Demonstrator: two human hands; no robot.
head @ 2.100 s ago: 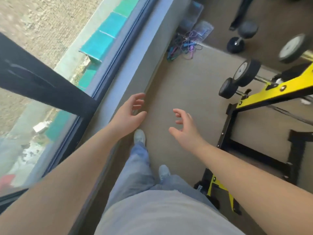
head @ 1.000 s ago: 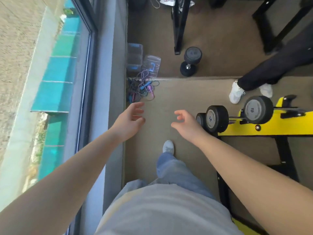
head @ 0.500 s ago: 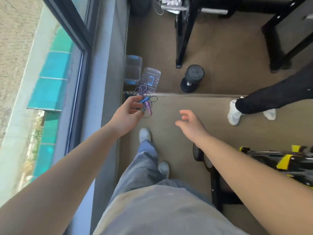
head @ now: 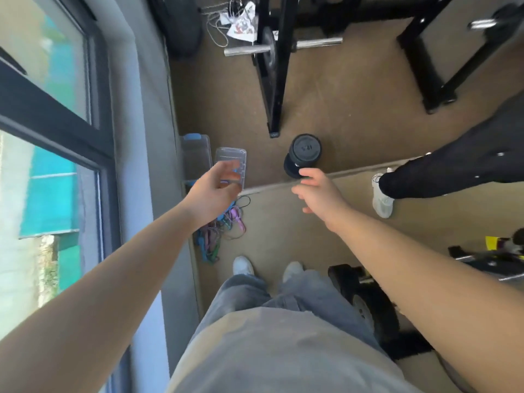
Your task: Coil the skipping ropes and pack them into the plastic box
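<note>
A tangle of purple, blue and green skipping ropes (head: 224,232) lies on the tan floor beside the wall, just ahead of my feet. A clear plastic box (head: 196,156) with a blue end stands by the wall beyond them, and its clear lid (head: 231,160) lies to its right. My left hand (head: 214,194) hovers above the ropes with spread fingers, partly covering the lid, and holds nothing. My right hand (head: 319,194) is held out open to the right, also holding nothing.
A black dumbbell (head: 303,154) stands just beyond my right hand. A black rack with a barbell (head: 273,66) is farther off. Another person's dark leg and white shoe (head: 382,198) are at the right. More dumbbells (head: 365,302) sit by my right foot. A window (head: 56,165) runs along the left.
I have walked up to the ropes, which now lie close to my feet. Both hands stay outstretched and open. The yellow rack has slid out to the right edge.
</note>
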